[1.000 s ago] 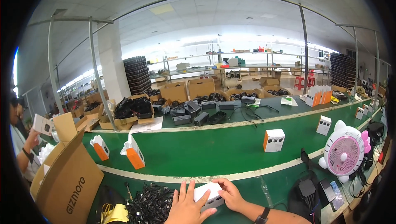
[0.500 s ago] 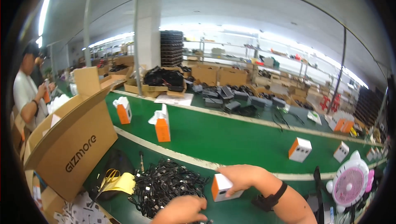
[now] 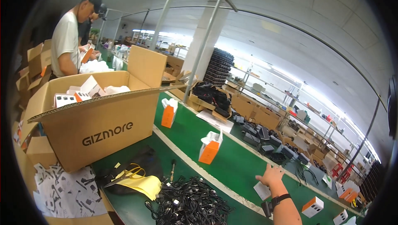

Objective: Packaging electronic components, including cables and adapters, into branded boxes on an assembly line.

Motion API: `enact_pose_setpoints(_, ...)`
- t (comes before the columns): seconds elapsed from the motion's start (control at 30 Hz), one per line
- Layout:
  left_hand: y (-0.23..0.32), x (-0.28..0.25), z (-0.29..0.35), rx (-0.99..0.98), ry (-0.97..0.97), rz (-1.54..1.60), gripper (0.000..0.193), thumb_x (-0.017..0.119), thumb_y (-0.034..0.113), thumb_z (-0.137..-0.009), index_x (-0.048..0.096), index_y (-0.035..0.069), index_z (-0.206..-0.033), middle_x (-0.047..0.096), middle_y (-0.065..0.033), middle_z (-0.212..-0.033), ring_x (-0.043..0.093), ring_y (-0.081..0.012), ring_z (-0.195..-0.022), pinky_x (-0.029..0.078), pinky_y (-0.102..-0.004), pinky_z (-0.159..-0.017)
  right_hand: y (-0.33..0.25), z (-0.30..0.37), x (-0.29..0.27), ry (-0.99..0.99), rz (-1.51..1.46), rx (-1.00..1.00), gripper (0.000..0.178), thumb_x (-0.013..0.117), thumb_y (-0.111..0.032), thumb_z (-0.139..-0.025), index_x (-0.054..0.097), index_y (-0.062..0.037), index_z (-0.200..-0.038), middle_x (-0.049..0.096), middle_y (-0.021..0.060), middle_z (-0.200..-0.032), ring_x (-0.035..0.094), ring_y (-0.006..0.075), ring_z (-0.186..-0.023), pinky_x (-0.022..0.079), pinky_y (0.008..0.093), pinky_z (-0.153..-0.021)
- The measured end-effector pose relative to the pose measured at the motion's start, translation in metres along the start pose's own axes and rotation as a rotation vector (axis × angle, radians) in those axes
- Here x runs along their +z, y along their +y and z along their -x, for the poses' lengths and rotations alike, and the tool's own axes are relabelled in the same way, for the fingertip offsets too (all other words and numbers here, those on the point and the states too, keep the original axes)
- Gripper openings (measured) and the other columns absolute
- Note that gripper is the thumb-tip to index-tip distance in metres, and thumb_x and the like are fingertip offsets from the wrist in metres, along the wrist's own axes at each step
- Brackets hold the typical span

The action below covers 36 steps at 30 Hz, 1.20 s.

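Observation:
My right hand reaches out over the green conveyor belt, fingers spread and holding nothing. A black watch sits on its wrist. A small white box lies flat on the belt just below and left of the hand; I cannot tell whether the fingers touch it. A pile of black cables lies on the near bench, left of my forearm. My left hand is out of view.
Two upright orange-and-white boxes stand on the belt. A large open cardboard carton holds small boxes at left. Scissors on a yellow sheet and paper leaflets lie nearby. A person works at far left.
The view has swung left. My right hand carried the small white box from by the cables out onto the belt and opened. My left hand left the picture.

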<state>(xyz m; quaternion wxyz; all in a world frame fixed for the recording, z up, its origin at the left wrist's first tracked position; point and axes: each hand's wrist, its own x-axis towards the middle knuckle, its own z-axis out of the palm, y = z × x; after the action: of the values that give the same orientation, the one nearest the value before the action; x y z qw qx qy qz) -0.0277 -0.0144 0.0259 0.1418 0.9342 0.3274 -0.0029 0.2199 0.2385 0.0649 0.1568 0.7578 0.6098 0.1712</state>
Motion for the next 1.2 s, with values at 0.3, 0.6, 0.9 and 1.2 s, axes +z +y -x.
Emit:
enact_pose_setpoints(0.3,0.006,0.01,-0.012,0.033,-0.04,-0.006,0.021,0.063,0.018,-0.089,0.08,0.008,-0.097,0.078,-0.0123,-0.092,0.074,-0.0269,-0.091,0.051,-0.0446,-0.078,-0.203,0.008,-0.072,0.174,-1.19,0.071,0.13,0.093,-0.057,-0.068,0.022,0.0006,-0.161,0.053,0.0283,-0.148,0.055,0.0416,-0.135,0.047,0.0499,-0.112)
enact_pose_setpoints(0.6,-0.003,0.021,-0.011,0.089,0.32,-0.03,0.015,0.065,0.018,-0.085,0.075,0.011,-0.077,0.074,-0.0096,-0.079,0.073,-0.0279,-0.079,0.055,-0.0458,-0.067,-0.164,-0.022,-0.017,0.228,-1.568,0.012,0.077,0.09,-0.016,-0.071,0.046,-0.0024,-0.133,0.068,0.0179,-0.123,0.07,0.035,-0.109,0.056,0.0448,-0.095)
enact_pose_setpoints(0.9,0.009,0.006,-0.006,0.389,0.54,0.144,0.01,0.066,0.022,-0.089,0.071,0.013,-0.088,0.069,-0.0066,-0.085,0.071,-0.0268,-0.082,0.055,-0.0406,-0.075,0.013,0.145,0.027,-0.192,-2.034,-0.281,0.075,0.08,0.011,-0.078,0.046,-0.003,-0.143,0.062,0.0076,-0.134,0.064,0.0208,-0.12,0.053,0.037,-0.104)
enact_pose_setpoints(1.2,0.045,0.018,-0.025,0.56,0.95,0.47,0.023,0.073,-0.002,-0.086,0.072,0.005,-0.107,0.072,-0.0149,-0.107,0.073,-0.0329,-0.096,0.06,-0.0385,-0.082,0.037,0.227,0.081,-0.08,-1.841,-0.441,0.05,0.081,-0.009,-0.089,0.054,-0.0025,-0.131,0.065,0.0089,-0.122,0.066,0.0167,-0.111,0.054,0.0335,-0.097)
